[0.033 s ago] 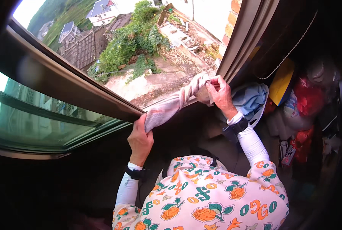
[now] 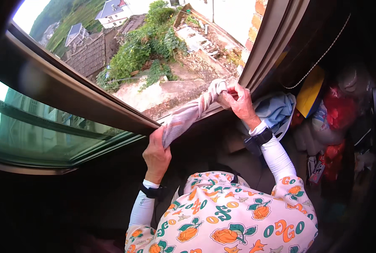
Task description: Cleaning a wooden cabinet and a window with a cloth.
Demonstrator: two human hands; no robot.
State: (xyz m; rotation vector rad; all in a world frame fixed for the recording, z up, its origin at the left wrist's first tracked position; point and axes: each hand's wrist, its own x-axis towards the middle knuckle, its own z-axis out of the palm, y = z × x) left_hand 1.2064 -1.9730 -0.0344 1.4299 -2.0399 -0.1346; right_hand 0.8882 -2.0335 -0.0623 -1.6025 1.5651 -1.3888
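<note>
A greyish-pink cloth [image 2: 183, 120], twisted in its right part, stretches between my two hands at the open window. My left hand [image 2: 157, 156] is closed round its lower left end, close to the corner of the sliding pane's frame. At the upper right end my right hand [image 2: 241, 103] pinches the cloth between thumb and fingers, near the right side of the window frame [image 2: 272, 40]. Between the hands the cloth runs slantwise along the window sill; whether it touches the sill I cannot tell.
The green-tinted sliding pane [image 2: 49, 126] in its brown frame fills the left side. To the right are a white basin [image 2: 290, 122] with blue cloth, a yellow and blue item [image 2: 312, 90], red plastic bags [image 2: 339, 107] and a hanging bead chain [image 2: 323, 52]. Outside are bushes and roofs.
My left hand has shifted slightly right and down with its end of the cloth. The right hand's fingers have moved a little on the twisted end.
</note>
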